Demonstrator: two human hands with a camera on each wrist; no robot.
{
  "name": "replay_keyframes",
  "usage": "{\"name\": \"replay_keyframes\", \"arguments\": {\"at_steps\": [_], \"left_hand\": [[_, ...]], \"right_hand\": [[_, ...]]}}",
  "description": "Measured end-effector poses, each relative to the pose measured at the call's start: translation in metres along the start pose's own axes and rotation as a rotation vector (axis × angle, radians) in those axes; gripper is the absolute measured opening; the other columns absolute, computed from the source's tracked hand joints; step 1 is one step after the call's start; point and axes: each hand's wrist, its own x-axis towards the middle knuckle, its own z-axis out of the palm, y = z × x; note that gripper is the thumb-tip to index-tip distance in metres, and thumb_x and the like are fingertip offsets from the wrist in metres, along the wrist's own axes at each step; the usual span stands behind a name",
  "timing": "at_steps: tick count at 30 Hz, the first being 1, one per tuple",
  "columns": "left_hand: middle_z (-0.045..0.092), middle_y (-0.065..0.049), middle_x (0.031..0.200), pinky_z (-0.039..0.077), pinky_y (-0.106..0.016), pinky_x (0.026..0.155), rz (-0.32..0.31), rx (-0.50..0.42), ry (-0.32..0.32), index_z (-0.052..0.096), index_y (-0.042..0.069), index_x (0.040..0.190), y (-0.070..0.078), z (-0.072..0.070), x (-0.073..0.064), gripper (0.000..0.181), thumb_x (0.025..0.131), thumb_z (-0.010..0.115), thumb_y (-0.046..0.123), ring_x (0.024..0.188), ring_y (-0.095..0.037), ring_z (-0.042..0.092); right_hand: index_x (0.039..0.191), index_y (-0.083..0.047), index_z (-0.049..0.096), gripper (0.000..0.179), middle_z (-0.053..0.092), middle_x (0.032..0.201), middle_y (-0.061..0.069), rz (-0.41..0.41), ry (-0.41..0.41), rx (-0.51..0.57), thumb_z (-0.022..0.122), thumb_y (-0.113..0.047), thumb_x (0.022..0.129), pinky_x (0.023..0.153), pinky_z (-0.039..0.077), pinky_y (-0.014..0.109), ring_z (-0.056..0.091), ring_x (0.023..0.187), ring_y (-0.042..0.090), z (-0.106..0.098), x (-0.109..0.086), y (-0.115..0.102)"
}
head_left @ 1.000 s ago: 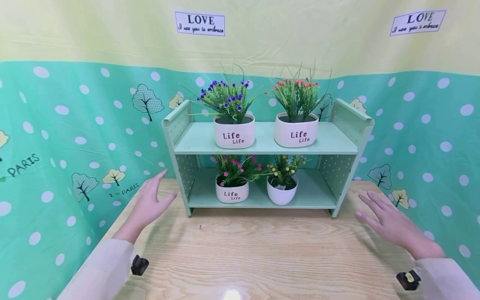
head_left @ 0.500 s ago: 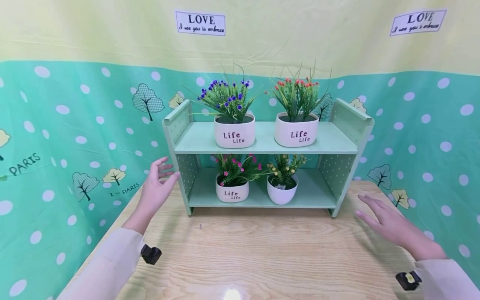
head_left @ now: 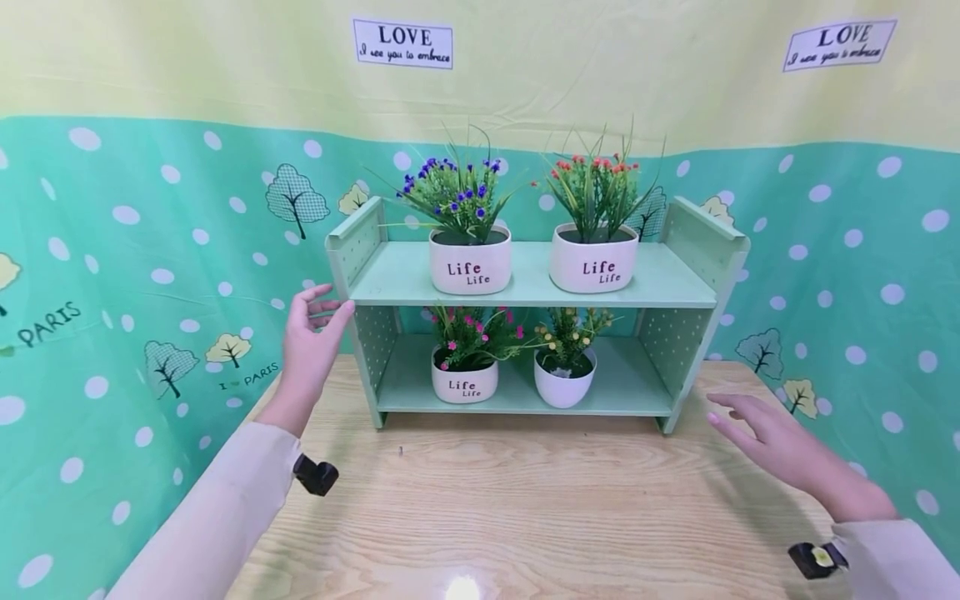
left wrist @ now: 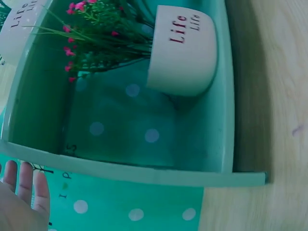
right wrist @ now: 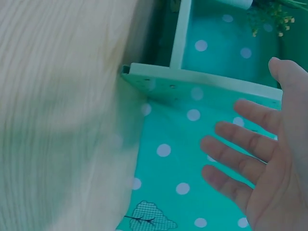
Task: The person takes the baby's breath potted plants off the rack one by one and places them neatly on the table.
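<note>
A green two-tier shelf (head_left: 525, 400) stands on the table, its two side panels pierced with small holes. My left hand (head_left: 313, 342) is at the shelf's left side panel, thumb tip right by its front edge, fingers loosely bent and holding nothing. In the left wrist view that hand (left wrist: 21, 199) shows just outside the panel. My right hand (head_left: 772, 442) hovers off the shelf's right side, and the right wrist view shows its fingers (right wrist: 245, 139) spread. On top sit a purple-flowered pot (head_left: 471, 265) and a red-flowered pot (head_left: 592, 262); below, a pink-flowered pot (head_left: 465, 385) and a yellow-flowered pot (head_left: 566, 387).
The wood-grain table (head_left: 525, 508) extends in front of the shelf. A green and yellow curtain (head_left: 150, 242) with dots and trees hangs behind and at both sides. A tiny dark mark (head_left: 401, 451) lies on the table near the shelf's left foot.
My left hand has moved up and right to the shelf's left side panel, its fingers bending a little. My right hand has hardly moved. The shelf and pots stay put.
</note>
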Motion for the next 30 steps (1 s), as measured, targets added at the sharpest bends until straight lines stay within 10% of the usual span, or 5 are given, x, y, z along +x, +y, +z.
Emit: {"name": "replay_keyframes", "arguments": {"at_steps": [19, 30], "left_hand": [[0.060, -0.002, 0.119, 0.056, -0.026, 0.081, -0.022, -0.019, 0.092, 0.060, 0.016, 0.129, 0.006, 0.013, 0.017, 0.053, 0.090, 0.070, 0.051, 0.103, -0.017, 0.058], [0.058, -0.001, 0.114, 0.052, -0.023, 0.079, 0.000, 0.006, 0.115, 0.058, 0.013, 0.127, 0.003, 0.014, 0.019, 0.049, 0.092, 0.070, 0.046, 0.099, -0.018, 0.057]], "right_hand": [[0.129, -0.010, 0.064, 0.028, 0.066, 0.122, 0.006, -0.142, 0.102, 0.013, 0.057, -0.021, 0.104, 0.077, 0.057, 0.036, 0.063, 0.098, 0.015, -0.026, 0.024, -0.054], [0.130, -0.012, 0.063, 0.030, 0.067, 0.122, 0.003, -0.184, 0.228, 0.080, 0.063, -0.016, 0.101, 0.082, 0.046, 0.013, 0.061, 0.104, 0.011, -0.049, 0.053, -0.078]]}}
